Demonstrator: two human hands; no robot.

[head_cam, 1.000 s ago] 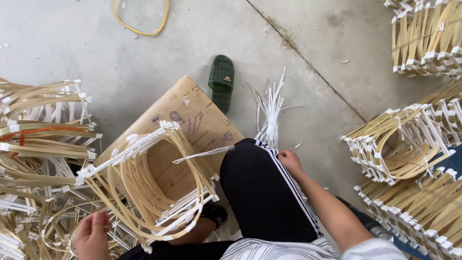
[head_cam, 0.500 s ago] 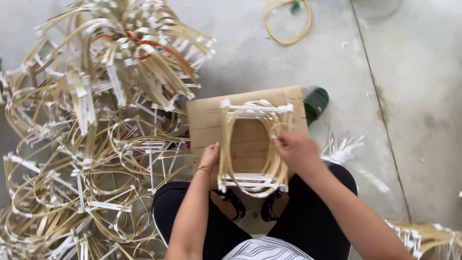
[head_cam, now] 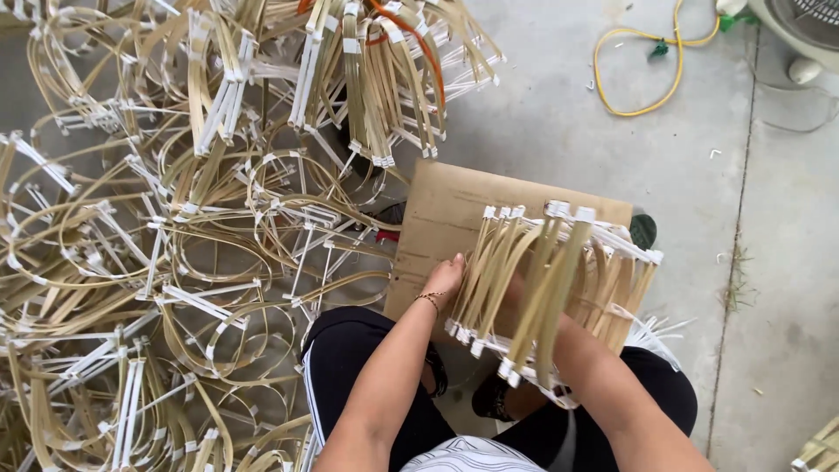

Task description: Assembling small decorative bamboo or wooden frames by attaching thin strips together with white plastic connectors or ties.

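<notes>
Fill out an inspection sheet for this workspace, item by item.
Surface: concrete floor, with a cardboard sheet laid on it.
Job's things: bundle of bent bamboo strips with white ties, over the cardboard.
Clutter: big heap of similar strip frames to the left; loose white ties.
Hands: left hand touches the bundle; right hand hidden behind the strips.
Cables: yellow cord, orange cord.
Surroundings: green sandal, fan base.

The bamboo strip frame (head_cam: 559, 288) is tan with white ties. The cardboard sheet (head_cam: 446, 210) is brown. The cord (head_cam: 647, 61), upper right, is yellow. The trousers (head_cam: 350, 367) are black.
</notes>
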